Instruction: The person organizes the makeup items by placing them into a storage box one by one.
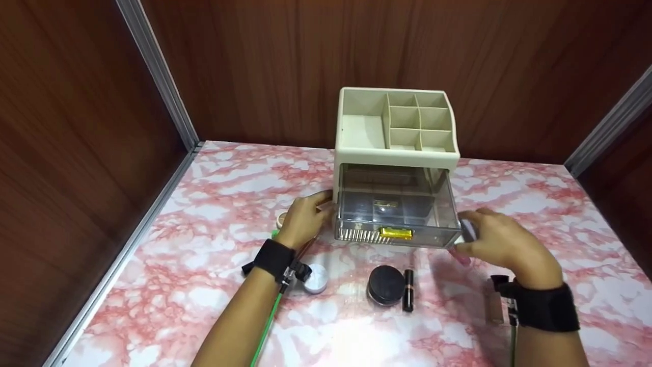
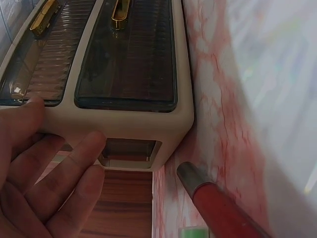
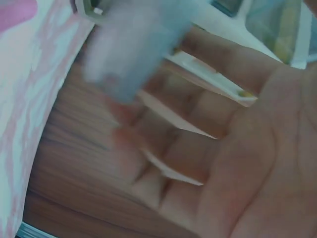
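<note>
A cream drawer organizer (image 1: 397,158) stands on the pink marbled table, its clear top drawer (image 1: 397,204) with a gold handle pulled out. Two lower drawers (image 2: 126,64) are closed in the left wrist view. My left hand (image 1: 304,216) holds the organizer's left side, thumb on the front frame and fingers at the side opening. To the right of the pulled-out drawer, my right hand (image 1: 501,242) holds a pale translucent object (image 3: 141,44) between thumb and fingers. Motion blur hides its kind. Close below that hand lies a pink item (image 1: 461,256).
In front of the organizer sit a black-lidded jar (image 1: 386,285), a slim black tube (image 1: 408,290) and a white round container (image 1: 316,279). A beige, black-capped bottle (image 1: 494,303) lies by the right wrist. Near the organizer's left side is a red stick with a silver end (image 2: 213,203). Brown panels surround the table.
</note>
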The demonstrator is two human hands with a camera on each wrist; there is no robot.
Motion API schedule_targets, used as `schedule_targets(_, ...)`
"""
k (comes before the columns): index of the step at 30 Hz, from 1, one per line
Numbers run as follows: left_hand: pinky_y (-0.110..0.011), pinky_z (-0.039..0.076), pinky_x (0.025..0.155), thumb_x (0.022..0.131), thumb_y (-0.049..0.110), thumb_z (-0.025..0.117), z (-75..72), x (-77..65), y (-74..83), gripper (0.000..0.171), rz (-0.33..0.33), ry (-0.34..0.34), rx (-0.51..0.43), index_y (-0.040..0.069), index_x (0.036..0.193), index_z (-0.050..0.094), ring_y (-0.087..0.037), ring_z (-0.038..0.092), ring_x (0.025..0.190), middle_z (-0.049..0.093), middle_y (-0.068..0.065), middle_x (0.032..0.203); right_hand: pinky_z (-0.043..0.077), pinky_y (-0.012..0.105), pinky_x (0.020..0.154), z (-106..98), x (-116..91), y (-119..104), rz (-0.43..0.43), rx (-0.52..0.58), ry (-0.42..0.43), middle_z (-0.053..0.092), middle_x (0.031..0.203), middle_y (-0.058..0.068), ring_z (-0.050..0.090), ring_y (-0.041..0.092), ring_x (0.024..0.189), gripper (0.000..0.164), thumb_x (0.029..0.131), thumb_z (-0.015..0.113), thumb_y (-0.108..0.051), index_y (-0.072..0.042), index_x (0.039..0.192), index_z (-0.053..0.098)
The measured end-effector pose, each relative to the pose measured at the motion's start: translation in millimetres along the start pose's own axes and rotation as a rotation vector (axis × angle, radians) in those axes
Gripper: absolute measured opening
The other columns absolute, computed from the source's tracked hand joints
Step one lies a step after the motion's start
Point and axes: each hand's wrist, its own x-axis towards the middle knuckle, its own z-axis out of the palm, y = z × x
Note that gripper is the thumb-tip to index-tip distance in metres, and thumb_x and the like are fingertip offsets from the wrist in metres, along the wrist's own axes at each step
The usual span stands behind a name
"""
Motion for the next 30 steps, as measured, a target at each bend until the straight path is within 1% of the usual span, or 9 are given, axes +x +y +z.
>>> schedule_targets(3, -0.024, 0.045, 0.079, 0.086, 0.028, 0.058, -2.3, 0.0, -0.7, 0.032, 0.005, 0.010, 0.008, 0.021, 0.117, 0.059, -0.010, 0.057, 0.096, 0.061, 0.003, 0.110, 0.042, 0.048, 0.067, -7, -2, -2, -0.039, -0.029, 0.115, 0.050, 0.113, 0.014, 0.053, 0.030, 0.084, 0.064, 0.066, 0.072, -0.038, -0.013, 0.121, 0.051)
schedule_targets(6, -0.025, 0.045, 0.079, 0.085, 0.026, 0.059, -3.6, 0.0, -0.9, 0.032, -0.002, 0.012, 0.008, 0.021, 0.116, 0.059, -0.012, 0.057, 0.096, 0.061, 0.002, 0.110, 0.041, 0.053, 0.068, -15, -4, -4, -0.047, -0.022, 0.213, 0.047, 0.119, 0.015, 0.050, 0.034, 0.090, 0.066, 0.069, 0.070, -0.041, -0.014, 0.126, 0.049)
schedule_targets(9, -0.025, 0.046, 0.078, 0.084, 0.026, 0.060, -2.5, 1.4, -0.8, 0.032, -0.010, 0.019, 0.016, 0.023, 0.116, 0.060, -0.011, 0.058, 0.095, 0.061, 0.003, 0.109, 0.039, 0.053, 0.071, -22, -8, -4, -0.073, 0.000, 0.367, 0.047, 0.120, 0.013, 0.047, 0.035, 0.096, 0.067, 0.068, 0.072, -0.041, -0.015, 0.126, 0.050)
schedule_targets(12, -0.024, 0.045, 0.078, 0.083, 0.028, 0.061, 0.4, 2.9, -0.8, 0.032, -0.018, 0.014, 0.030, 0.025, 0.115, 0.060, -0.009, 0.058, 0.095, 0.062, 0.005, 0.108, 0.037, 0.052, 0.074, -28, -12, -6, -0.122, 0.022, 0.516, 0.049, 0.117, 0.012, 0.047, 0.035, 0.097, 0.065, 0.066, 0.075, -0.035, -0.015, 0.123, 0.053)
schedule_targets(14, -0.023, 0.045, 0.078, 0.083, 0.029, 0.060, 1.3, 3.0, -0.4, 0.032, -0.023, 0.007, 0.035, 0.025, 0.115, 0.060, -0.009, 0.057, 0.095, 0.062, 0.006, 0.108, 0.036, 0.052, 0.077, -34, -12, -8, -0.153, 0.035, 0.564, 0.050, 0.116, 0.012, 0.047, 0.036, 0.099, 0.063, 0.065, 0.075, -0.032, -0.017, 0.122, 0.055)
schedule_targets(19, -0.024, 0.044, 0.078, 0.084, 0.029, 0.060, -0.2, 1.4, 1.2, 0.033, -0.042, -0.001, 0.026, 0.025, 0.116, 0.059, -0.009, 0.058, 0.094, 0.061, 0.006, 0.109, 0.035, 0.056, 0.079, -61, -12, -25, -0.198, 0.034, 0.496, 0.048, 0.121, 0.010, 0.047, 0.037, 0.102, 0.064, 0.070, 0.073, -0.036, -0.021, 0.127, 0.050)
schedule_targets(25, -0.023, 0.044, 0.079, 0.083, 0.027, 0.061, 0.5, 1.5, 2.1, 0.033, -0.057, -0.012, 0.010, 0.024, 0.116, 0.059, -0.008, 0.057, 0.094, 0.061, 0.006, 0.110, 0.040, 0.041, 0.074, -92, -6, -52, -0.384, -0.049, 0.472, 0.052, 0.114, 0.002, 0.052, 0.022, 0.092, 0.062, 0.066, 0.075, -0.032, -0.018, 0.123, 0.054)
schedule_targets(27, -0.023, 0.044, 0.080, 0.083, 0.027, 0.061, 1.8, 1.8, 2.2, 0.033, -0.054, -0.009, 0.014, 0.024, 0.116, 0.059, -0.009, 0.057, 0.095, 0.061, 0.006, 0.110, 0.041, 0.039, 0.074, -96, -2, -60, -0.435, -0.093, 0.429, 0.052, 0.113, 0.002, 0.052, 0.020, 0.090, 0.062, 0.066, 0.074, -0.034, -0.017, 0.123, 0.054)
schedule_targets(30, -0.023, 0.044, 0.079, 0.083, 0.030, 0.061, 1.5, 2.0, 2.5, 0.034, -0.056, -0.006, 0.026, 0.024, 0.116, 0.058, -0.008, 0.058, 0.092, 0.061, 0.006, 0.110, 0.043, 0.043, 0.075, -98, 6, -71, -0.482, -0.152, 0.337, 0.051, 0.111, 0.002, 0.052, 0.021, 0.090, 0.062, 0.067, 0.073, -0.039, -0.016, 0.122, 0.054)
